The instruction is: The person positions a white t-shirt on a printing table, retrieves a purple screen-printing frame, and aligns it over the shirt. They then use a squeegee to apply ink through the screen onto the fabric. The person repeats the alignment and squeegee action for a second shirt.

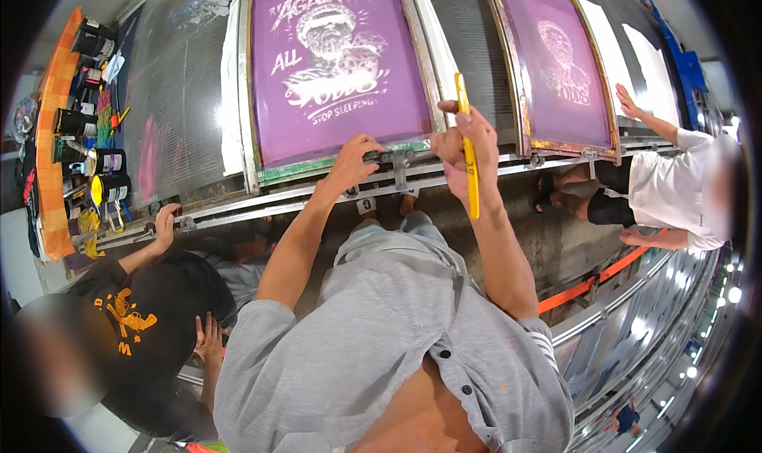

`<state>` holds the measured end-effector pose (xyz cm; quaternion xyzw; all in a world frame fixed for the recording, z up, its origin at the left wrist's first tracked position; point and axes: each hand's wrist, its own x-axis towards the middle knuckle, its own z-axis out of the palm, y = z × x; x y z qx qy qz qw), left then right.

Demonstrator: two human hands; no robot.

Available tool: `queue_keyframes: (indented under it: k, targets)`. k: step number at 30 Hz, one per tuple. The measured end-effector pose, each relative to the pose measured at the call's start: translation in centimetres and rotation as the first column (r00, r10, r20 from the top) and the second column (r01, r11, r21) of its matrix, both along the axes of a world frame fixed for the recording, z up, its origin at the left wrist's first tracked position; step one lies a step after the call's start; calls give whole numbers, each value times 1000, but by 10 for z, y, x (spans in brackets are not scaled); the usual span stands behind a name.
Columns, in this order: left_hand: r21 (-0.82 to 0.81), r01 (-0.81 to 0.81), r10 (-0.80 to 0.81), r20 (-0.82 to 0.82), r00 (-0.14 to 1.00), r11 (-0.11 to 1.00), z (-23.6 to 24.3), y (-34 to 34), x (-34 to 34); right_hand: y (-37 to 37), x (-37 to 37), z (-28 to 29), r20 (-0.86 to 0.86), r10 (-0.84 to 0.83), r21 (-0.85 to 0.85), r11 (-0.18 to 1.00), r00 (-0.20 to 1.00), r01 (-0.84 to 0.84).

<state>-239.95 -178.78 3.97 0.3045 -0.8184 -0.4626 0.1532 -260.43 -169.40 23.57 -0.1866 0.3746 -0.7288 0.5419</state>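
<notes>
My right hand [468, 151] is raised beside the near right corner of a purple screen-printing frame [336, 80]. Its fingers close around a slim yellow stick-shaped tool [471, 159], held nearly upright; its exact kind does not show. At the near edge of the same frame is my left hand [349, 165], fingers bent over the rim and thumb below, close to a metal clamp [401, 163]. The purple mesh carries a pale stencil of a bearded figure with lettering. Beneath the frame lies white cloth [232, 80], showing at its sides.
To the right, a second purple screen [556, 64] is fixed along the metal rail [508, 168]. A co-worker in white [675, 183] stands beyond it; another in black [159, 326] is at my left. Ink jars [107, 161] crowd an orange-edged shelf [57, 135] at far left.
</notes>
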Motion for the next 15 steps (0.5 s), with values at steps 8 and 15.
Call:
queue_keyframes:
  k: [8,15]
  targets:
    - [-327,24,-26,-4,1000,945,-2,5,-10,0,-3,-6,9,-35,41,999,999,34]
    - [-125,16,-20,-31,999,992,-13,1,-11,6,-41,-4,11,-82,-36,996,997,83]
